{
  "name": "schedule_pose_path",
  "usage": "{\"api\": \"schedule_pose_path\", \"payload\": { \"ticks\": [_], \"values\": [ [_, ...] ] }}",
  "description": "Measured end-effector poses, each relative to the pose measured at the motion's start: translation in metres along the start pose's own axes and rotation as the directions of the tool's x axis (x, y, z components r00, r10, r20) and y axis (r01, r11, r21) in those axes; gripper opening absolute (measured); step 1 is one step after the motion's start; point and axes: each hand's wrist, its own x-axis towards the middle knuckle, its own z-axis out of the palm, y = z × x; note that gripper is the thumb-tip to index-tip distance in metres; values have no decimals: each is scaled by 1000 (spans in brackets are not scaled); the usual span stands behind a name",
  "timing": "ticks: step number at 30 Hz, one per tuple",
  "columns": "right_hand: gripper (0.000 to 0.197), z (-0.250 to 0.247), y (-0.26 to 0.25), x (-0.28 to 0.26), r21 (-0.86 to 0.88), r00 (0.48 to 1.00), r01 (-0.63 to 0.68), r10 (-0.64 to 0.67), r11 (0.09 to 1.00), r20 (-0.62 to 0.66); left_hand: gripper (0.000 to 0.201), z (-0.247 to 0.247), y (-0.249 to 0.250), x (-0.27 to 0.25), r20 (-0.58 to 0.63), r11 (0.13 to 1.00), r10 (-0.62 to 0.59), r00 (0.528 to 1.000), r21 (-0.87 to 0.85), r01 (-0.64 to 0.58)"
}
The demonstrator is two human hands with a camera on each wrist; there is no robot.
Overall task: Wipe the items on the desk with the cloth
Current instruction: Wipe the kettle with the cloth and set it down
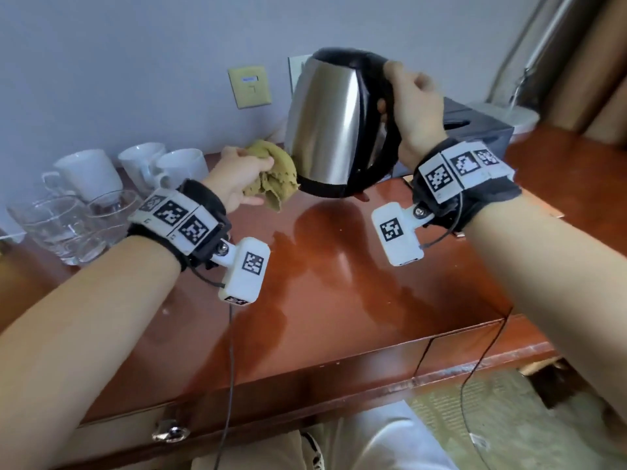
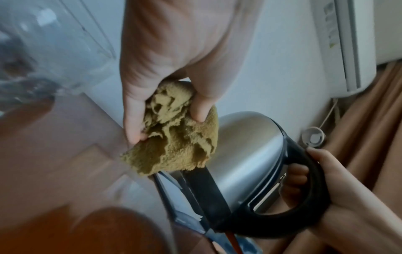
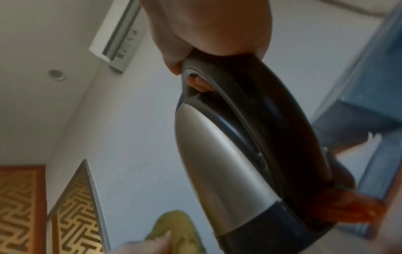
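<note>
Fingers of left hand curled, pinching bunched olive cloth; cloth touched lower left side of steel kettle; right hand wrapped round black handle, fingers closed through its loop; kettle held tilted in air above reddish tabletop, clear of surface; white mugs and clear glasses stood far left by wall; dark tissue box behind right wrist.

Both hands raised forward, left hand and right hand clenched.
</note>
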Motion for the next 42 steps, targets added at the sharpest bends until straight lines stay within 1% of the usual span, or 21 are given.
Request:
{"api": "schedule_pose_path", "payload": {
  "ticks": [3,6,8,10,12,14,17,20,22,26,31,33,36,39,42],
  "values": [
    [25,-14,-17,7,4,993,117,-117,993,-29,51,18,14,1,12,989,46,999,-142,-43],
    [25,-37,-36,14,9,976,187,-185,982,-113,42,49,31,-4,5,974,121,993,-193,-118],
    [28,-59,-47,20,-19,949,257,-256,966,-186,36,73,42,-7,34,967,166,986,-203,-155],
    [29,-83,-58,26,-62,908,343,-348,937,-231,38,95,52,-9,66,960,207,976,-204,-190],
    [28,-106,-68,35,-111,866,400,-415,910,-280,42,118,62,-12,125,960,236,964,-184,-212],
    [28,-128,-76,41,-177,824,422,-457,889,-335,40,143,69,-16,220,969,236,947,-124,-212],
    [29,-166,-80,51,-255,773,406,-479,877,-416,42,180,75,-24,377,970,214,901,25,-240],
    [28,-207,-81,63,-352,741,372,-503,859,-444,51,211,78,-28,473,957,190,860,108,-270],
    [27,-229,-80,68,-407,738,320,-495,855,-459,53,226,79,-28,514,951,172,840,138,-278],
    [27,-272,-79,81,-399,741,253,-442,881,-506,39,252,82,-24,571,923,123,812,235,-305],
    [27,-296,-72,94,-461,804,144,-376,876,-462,44,278,82,-19,613,844,74,787,382,-377],
    [26,-300,-67,97,-471,822,126,-358,873,-443,42,282,82,-17,618,829,50,784,412,-378],
    [26,-305,-59,102,-455,840,112,-329,883,-431,39,282,81,-13,613,830,29,790,426,-361],
    [29,-307,-57,103,-435,858,91,-292,896,-423,39,277,81,-10,602,839,27,798,420,-345],
    [30,-307,-62,102,-446,876,66,-266,893,-402,42,271,82,-9,604,848,38,796,402,-345]
  ]
}}
